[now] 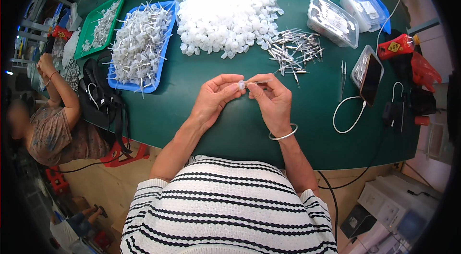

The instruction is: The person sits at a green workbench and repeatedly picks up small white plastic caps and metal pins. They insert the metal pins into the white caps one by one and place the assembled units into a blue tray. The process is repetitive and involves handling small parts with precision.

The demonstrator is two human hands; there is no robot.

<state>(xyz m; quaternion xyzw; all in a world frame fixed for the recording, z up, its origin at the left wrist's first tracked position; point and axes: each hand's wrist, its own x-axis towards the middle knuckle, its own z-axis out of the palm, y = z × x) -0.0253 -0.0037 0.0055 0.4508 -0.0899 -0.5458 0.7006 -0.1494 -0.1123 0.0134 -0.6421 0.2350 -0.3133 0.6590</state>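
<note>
My left hand pinches a small white plastic cap between thumb and fingertips. Close against it, my right hand grips a thin metal pin, its end meeting the cap. Both hands are held over the green table near its front edge. Beyond them lies a big heap of white plastic caps, spilling from a clear bag. Just right of that heap is a loose pile of metal pins. To the left, a blue tray is piled with caps that have pins in them.
A green tray holds more small parts at the far left. Clear boxes stand at the back right. Tweezers, a phone and its white cable lie at right. A black bag sits near a seated person.
</note>
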